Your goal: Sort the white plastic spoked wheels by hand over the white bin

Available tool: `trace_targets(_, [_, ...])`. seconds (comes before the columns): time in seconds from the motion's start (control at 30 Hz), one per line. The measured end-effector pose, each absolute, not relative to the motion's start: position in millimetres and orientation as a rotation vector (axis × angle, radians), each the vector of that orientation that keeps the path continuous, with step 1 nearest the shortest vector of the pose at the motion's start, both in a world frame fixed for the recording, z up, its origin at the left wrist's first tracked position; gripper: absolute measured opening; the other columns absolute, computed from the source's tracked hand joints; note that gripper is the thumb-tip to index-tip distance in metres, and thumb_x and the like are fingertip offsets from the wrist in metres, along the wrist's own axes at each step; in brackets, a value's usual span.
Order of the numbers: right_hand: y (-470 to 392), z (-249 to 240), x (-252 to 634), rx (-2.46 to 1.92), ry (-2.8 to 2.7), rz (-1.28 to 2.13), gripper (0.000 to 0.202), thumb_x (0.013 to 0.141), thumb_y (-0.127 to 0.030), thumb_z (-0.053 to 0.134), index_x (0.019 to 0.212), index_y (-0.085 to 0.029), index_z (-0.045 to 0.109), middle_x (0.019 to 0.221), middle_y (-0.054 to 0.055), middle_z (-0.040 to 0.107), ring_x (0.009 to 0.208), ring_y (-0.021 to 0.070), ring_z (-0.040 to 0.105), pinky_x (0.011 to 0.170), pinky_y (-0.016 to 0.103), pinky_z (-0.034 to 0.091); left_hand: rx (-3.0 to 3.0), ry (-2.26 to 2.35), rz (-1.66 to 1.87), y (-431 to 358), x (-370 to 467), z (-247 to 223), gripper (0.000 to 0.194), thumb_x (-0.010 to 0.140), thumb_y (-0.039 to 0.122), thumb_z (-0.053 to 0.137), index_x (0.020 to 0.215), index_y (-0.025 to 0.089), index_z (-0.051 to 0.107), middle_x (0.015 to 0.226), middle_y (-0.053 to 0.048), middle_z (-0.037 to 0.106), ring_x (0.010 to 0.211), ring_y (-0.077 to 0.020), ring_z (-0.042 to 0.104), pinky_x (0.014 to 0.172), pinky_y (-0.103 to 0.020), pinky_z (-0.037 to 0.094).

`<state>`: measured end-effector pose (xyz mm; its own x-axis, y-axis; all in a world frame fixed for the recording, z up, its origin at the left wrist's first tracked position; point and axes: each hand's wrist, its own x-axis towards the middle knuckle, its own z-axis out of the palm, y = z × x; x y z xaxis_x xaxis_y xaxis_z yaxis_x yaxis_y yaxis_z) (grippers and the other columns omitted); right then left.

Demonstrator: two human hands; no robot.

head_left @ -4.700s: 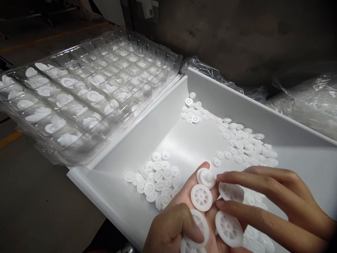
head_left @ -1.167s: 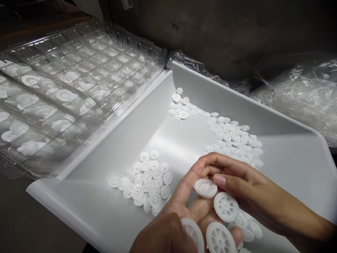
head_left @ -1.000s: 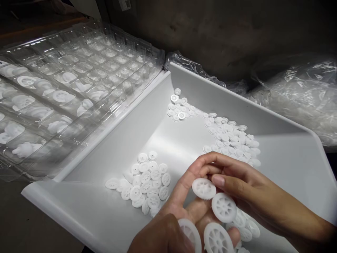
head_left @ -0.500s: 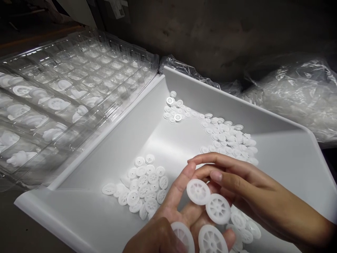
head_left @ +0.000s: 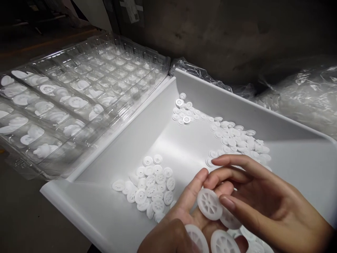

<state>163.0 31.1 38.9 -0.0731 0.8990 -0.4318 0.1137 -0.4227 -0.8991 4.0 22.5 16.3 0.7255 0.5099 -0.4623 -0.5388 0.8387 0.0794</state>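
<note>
At the lower centre of the frame, white gears [head_left: 210, 204] are held in the cupped left hand [head_left: 176, 230], one pressed under its thumb. Beside them, the right hand [head_left: 276, 207] is half curled; whether anything is gripped cannot be told. More are strewn across the pale bin [head_left: 126, 140].

A matt finish is shown by the spoked white plastic wheels [head_left: 210, 204] in the hands [head_left: 276, 202]; beneath, a smooth, light-grey, open-topped plastic bin [head_left: 123, 151] is seen; leftward, a glossy, clear plastic compartment tray [head_left: 94, 75].
</note>
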Motion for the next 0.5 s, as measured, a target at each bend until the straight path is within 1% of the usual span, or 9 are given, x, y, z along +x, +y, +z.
trace_targets(0.07, [28.4,39.4,158.6,-1.594,-1.062,1.529,0.041,0.079,-0.052,0.08,0.113,-0.037,0.061,0.092,0.0,0.066,0.082,0.0167,0.063,0.061,0.022,0.054,-0.088,0.458,0.576,20.5,3.8,10.0,0.089,0.093,0.011,0.045,0.152,0.033,-0.018,0.164,-0.011,0.029,0.141,-0.0171,0.043,0.111,-0.033,0.035])
trace_targets(0.17, [26.2,40.5,155.9,-1.6,-1.025,1.504,0.049,0.075,-0.054,0.082,0.115,-0.037,0.059,0.09,0.0,0.066,0.076,0.0155,0.062,0.064,0.023,0.056,-0.054,0.427,0.582,18.9,2.0,4.7,0.091,0.092,0.014,0.051,0.153,0.032,-0.015,0.162,-0.011,0.032,0.142,-0.0202,0.043,0.116,-0.037,0.03])
trace_targets(0.2, [25.7,40.6,155.7,-1.599,-1.016,1.498,0.05,0.074,-0.053,0.082,0.115,-0.038,0.058,0.091,0.0,0.066,0.076,0.015,0.062,0.063,0.022,0.055,-0.046,0.427,0.578,19.1,1.3,4.6,0.091,0.091,0.015,0.052,0.154,0.03,-0.012,0.162,-0.012,0.031,0.141,-0.0203,0.044,0.117,-0.037,0.03])
trace_targets(0.27, [25.0,40.0,155.5,-1.604,-1.0,1.494,0.051,0.073,-0.051,0.083,0.115,-0.039,0.056,0.094,0.001,0.067,0.076,0.0149,0.062,0.059,0.021,0.053,-0.058,0.433,0.567,20.0,0.0,6.2,0.085,0.093,0.016,0.051,0.156,0.027,-0.003,0.163,-0.012,0.03,0.139,-0.019,0.046,0.117,-0.034,0.028])
trace_targets(0.33, [24.8,38.9,155.0,-1.622,-0.999,1.487,0.052,0.072,-0.051,0.084,0.113,-0.037,0.056,0.094,0.002,0.067,0.076,0.0165,0.063,0.056,0.022,0.052,-0.089,0.415,0.566,21.1,-1.0,9.0,0.081,0.092,0.012,0.049,0.157,0.027,0.003,0.163,-0.013,0.028,0.139,-0.0182,0.047,0.118,-0.033,0.026])
trace_targets(0.43, [25.7,38.0,153.1,-1.629,-1.032,1.475,0.049,0.074,-0.051,0.083,0.111,-0.033,0.057,0.096,0.005,0.068,0.073,0.0181,0.063,0.052,0.024,0.053,-0.088,0.382,0.597,21.5,-1.5,12.1,0.089,0.088,0.007,0.051,0.157,0.023,-0.001,0.164,-0.018,0.025,0.141,-0.021,0.045,0.12,-0.039,0.023])
trace_targets(0.5, [26.3,38.1,152.4,-1.614,-1.052,1.47,0.047,0.075,-0.049,0.082,0.11,-0.032,0.057,0.098,0.006,0.068,0.07,0.0168,0.062,0.05,0.023,0.053,-0.106,0.387,0.596,20.2,-1.7,12.7,0.089,0.085,0.002,0.048,0.157,0.022,-0.001,0.164,-0.018,0.025,0.138,-0.0194,0.048,0.12,-0.039,0.024])
